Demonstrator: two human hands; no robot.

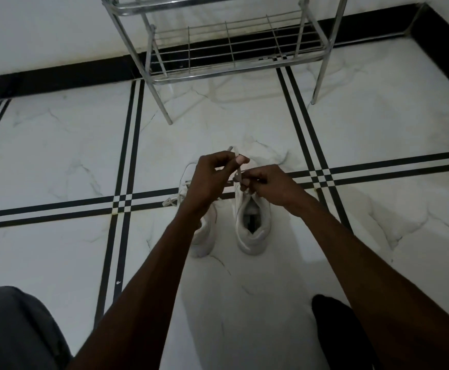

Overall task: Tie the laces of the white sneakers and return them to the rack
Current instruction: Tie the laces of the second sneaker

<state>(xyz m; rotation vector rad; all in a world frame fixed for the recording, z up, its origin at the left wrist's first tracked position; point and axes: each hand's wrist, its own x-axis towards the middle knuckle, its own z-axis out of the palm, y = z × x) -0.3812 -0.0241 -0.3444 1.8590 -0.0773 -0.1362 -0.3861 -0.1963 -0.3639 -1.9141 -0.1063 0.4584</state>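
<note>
Two white sneakers stand side by side on the floor, heels toward me. The right sneaker (251,225) shows its open collar; the left sneaker (204,233) is partly hidden under my left forearm, and its loose lace (174,200) trails to the left. My left hand (212,177) pinches a white lace end of the right sneaker and holds it up above the shoe. Close beside it, my right hand (268,185) grips the other lace end over the tongue. The knot area is hidden by my fingers. The chrome shoe rack (234,52) stands beyond the shoes.
The rack's lower wire shelf is bare and its legs (164,108) rest on white marble tiles with black stripes. A black skirting runs along the wall behind. My grey-clad knee (15,329) is at bottom left and a dark foot (335,332) at bottom right.
</note>
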